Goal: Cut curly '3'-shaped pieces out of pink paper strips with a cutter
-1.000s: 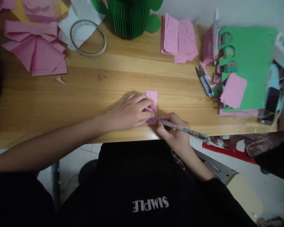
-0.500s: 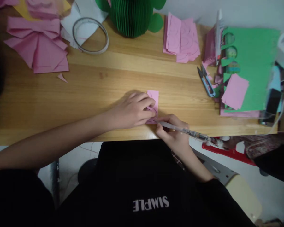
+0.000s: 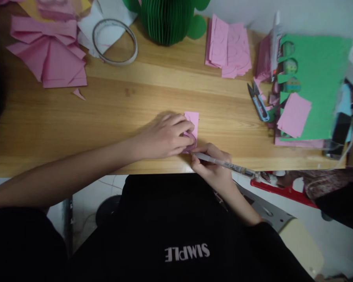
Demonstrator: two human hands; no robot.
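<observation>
A small pink paper strip lies near the front edge of the wooden table. My left hand presses on it with bent fingers, its fingertips on a rounded pink piece that lies on the strip. Between the thumb and fingers of my right hand is a pen, its tip at the lower end of the strip. The exact contact of the tip is too small to make out.
Tape roll, folded pink paper and green honeycomb paper lie at the back. Right of them are pink sheets, blue snips and a green sheet. A person's dark sleeve shows at right.
My right hand and the pen have shifted slightly left along the lower end of the strip. My left hand stays on the paper. The whole view has shifted a little.
</observation>
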